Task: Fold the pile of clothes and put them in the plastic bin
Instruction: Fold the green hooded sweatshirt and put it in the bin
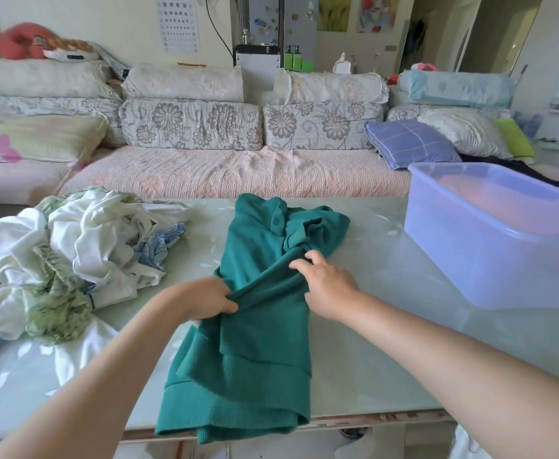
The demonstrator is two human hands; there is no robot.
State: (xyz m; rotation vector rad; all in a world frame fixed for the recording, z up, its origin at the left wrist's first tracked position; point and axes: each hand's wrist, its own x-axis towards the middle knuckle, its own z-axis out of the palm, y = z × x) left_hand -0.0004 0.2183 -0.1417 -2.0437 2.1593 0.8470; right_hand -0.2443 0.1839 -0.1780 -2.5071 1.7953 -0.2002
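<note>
A green sweatshirt (258,329) lies lengthwise on the glass table (380,356), its ribbed hem hanging over the near edge. My left hand (208,298) pinches a fold of the sweatshirt at its left side. My right hand (324,283) grips the same fold of green cloth from the right, fingers curled into it. A pile of white, green-patterned and blue-patterned clothes (59,256) lies crumpled at the table's left. A translucent blue plastic bin (483,256) stands at the table's right; I see nothing inside it.
A long sofa (225,173) with floral cushions runs behind the table. A purple checked pillow (410,142) and dark cloth lie at its right end, just behind the bin. Bare table surface shows between the sweatshirt and the bin.
</note>
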